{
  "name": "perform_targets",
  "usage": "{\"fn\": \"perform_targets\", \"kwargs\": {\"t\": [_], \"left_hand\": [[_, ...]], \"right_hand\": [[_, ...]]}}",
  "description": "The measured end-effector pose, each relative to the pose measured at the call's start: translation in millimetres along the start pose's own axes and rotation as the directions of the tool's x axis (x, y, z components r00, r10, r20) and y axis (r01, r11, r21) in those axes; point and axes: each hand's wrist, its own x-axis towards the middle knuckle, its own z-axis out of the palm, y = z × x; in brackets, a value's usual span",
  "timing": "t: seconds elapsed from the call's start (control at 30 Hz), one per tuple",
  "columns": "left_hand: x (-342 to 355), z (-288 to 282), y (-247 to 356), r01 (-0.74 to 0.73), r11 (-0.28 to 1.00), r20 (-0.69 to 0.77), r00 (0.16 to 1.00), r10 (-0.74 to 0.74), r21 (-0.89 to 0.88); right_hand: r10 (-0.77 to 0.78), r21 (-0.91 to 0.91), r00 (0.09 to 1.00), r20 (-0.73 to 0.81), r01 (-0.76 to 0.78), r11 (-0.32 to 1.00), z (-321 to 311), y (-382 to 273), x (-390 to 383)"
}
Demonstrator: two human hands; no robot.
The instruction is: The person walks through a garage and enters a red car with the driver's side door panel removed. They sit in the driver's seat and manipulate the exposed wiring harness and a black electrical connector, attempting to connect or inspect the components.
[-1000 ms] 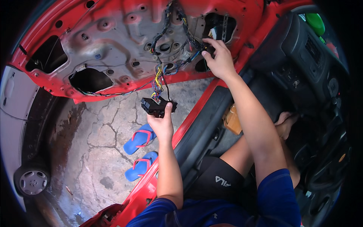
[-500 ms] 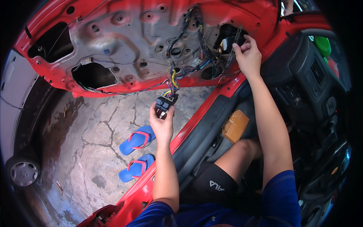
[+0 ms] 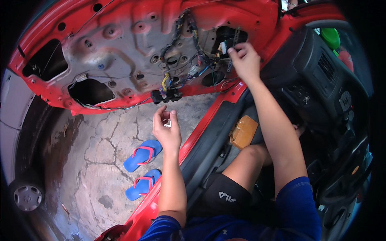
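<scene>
A black switch module (image 3: 167,96) hangs by yellow and dark wires at the lower edge of the stripped red car door (image 3: 120,60). Just below it, apart from it, is my left hand (image 3: 166,130), fingers curled around a small white piece (image 3: 168,123). My right hand (image 3: 246,64) is at the dark opening on the right of the door, its thumb and fingers drawn together. Its thumb tip is beside a white connector (image 3: 223,47) and a perforated metal strip (image 3: 237,36). What it pinches, if anything, is hidden.
Taped wiring harness (image 3: 177,36) runs over the door panel. Blue flip-flops (image 3: 142,156) with red straps lie on the cracked concrete floor. An orange-brown box (image 3: 244,132) rests by the door sill, near my knee. The dashboard (image 3: 317,76) rises to the right.
My left hand has let go of the black switch module, which now hangs against the door's lower edge. My right hand's thumb and fingers have drawn closer together near the connector. The view has shifted.
</scene>
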Motion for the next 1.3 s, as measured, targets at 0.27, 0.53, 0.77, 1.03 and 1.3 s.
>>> {"fn": "perform_targets", "kwargs": {"t": [0.27, 0.53, 0.77, 1.03, 1.3], "left_hand": [[93, 119, 102, -0.782, 0.387, 0.403, 0.596, 0.695, 0.489], [119, 155, 100, -0.752, 0.344, 0.406, 0.613, 0.678, 0.562], [115, 165, 109, -0.670, 0.451, 0.295, 0.699, 0.651, 0.591], [118, 175, 102, -0.660, 0.494, 0.279, 0.717, 0.638, 0.565], [106, 182, 107, -0.573, 0.657, 0.165, 0.801, 0.575, 0.490]], "right_hand": [[0.087, 0.487, 0.908, 0.410, -0.299, 0.821, -12, -5, -127], [0.411, 0.417, 0.836, 0.363, -0.540, 0.731, -85, 53, -242], [0.483, 0.500, 0.813, 0.326, -0.582, 0.642, -91, 66, -257], [0.435, 0.373, 0.830, 0.349, -0.549, 0.748, -88, 53, -258], [0.340, 0.245, 0.894, 0.291, -0.413, 0.877, -101, 40, -261]]}}
